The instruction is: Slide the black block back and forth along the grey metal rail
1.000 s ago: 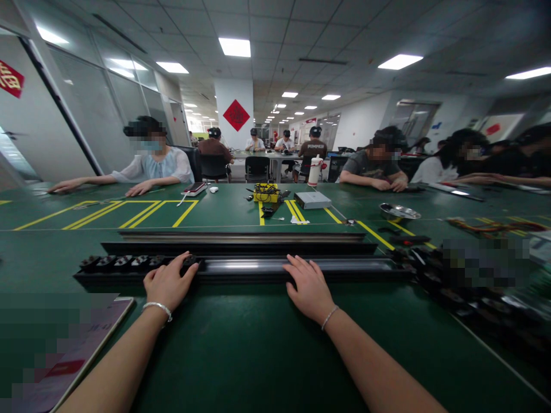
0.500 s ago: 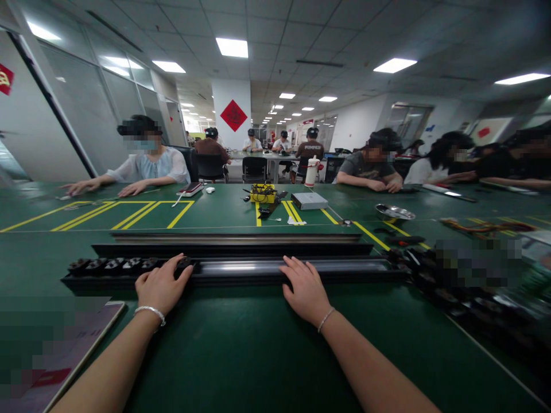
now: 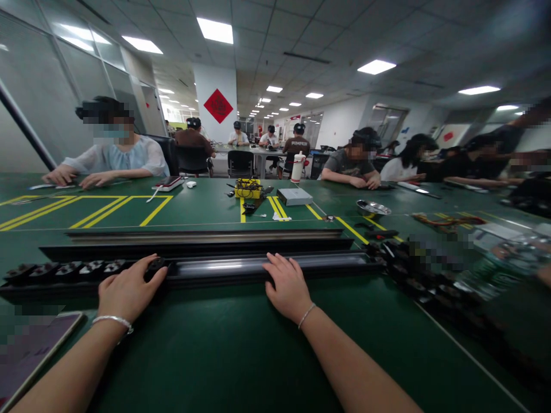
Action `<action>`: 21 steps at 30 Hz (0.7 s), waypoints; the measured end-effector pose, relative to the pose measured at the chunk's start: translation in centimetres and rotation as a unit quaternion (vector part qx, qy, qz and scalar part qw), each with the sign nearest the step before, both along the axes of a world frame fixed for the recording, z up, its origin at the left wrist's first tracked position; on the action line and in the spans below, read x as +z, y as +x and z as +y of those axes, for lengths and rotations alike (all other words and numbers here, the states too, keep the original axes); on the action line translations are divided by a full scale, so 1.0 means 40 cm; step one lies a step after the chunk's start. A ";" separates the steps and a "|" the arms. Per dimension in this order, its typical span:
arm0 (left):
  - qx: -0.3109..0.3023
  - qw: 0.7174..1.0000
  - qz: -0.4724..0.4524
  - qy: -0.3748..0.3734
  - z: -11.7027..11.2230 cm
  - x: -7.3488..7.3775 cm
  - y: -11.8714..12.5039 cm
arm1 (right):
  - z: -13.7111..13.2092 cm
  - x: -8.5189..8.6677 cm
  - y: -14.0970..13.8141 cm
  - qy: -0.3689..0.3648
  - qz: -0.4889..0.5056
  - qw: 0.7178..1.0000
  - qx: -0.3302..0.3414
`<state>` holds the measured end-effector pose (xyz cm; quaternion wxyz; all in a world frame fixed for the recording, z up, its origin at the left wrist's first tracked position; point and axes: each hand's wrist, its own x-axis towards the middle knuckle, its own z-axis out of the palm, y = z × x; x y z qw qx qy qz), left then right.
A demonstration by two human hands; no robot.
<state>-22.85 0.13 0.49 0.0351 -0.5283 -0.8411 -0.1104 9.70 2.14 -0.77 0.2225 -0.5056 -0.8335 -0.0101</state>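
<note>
A long black channel rail (image 3: 232, 267) lies across the green table in front of me, with several black socket modules (image 3: 64, 269) seated in its left part. My left hand (image 3: 127, 289) rests on the rail, fingers curled over the rightmost module (image 3: 155, 265). My right hand (image 3: 287, 285) lies flat on the rail's near edge, fingers stretched out. Two more long rails (image 3: 206, 241) lie just behind it.
A tablet (image 3: 30, 353) sits at the near left. A heap of black parts (image 3: 430, 275) lies to the right. Farther back are a yellow box (image 3: 247, 188), a grey box (image 3: 295, 196), a metal dish (image 3: 373, 207) and a white bottle (image 3: 295, 167). Several people sit around the tables.
The view has swung to the right, so everything sits further left in the frame. Both hands stay on the rail in the same pose.
</note>
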 end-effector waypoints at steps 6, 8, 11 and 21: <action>0.016 0.999 0.013 -0.035 0.011 -0.014 -0.013 | -0.002 0.001 0.001 -0.003 0.006 1.000 0.001; 0.014 0.999 0.013 -0.032 0.010 -0.016 -0.016 | -0.003 0.002 0.001 -0.006 0.010 1.000 0.004; -0.007 1.000 -0.002 -0.023 0.005 -0.013 -0.014 | -0.003 0.001 0.001 -0.009 0.017 1.000 0.007; -0.016 1.000 -0.026 -0.004 0.000 -0.006 -0.004 | -0.001 -0.006 0.003 0.005 0.012 1.000 0.005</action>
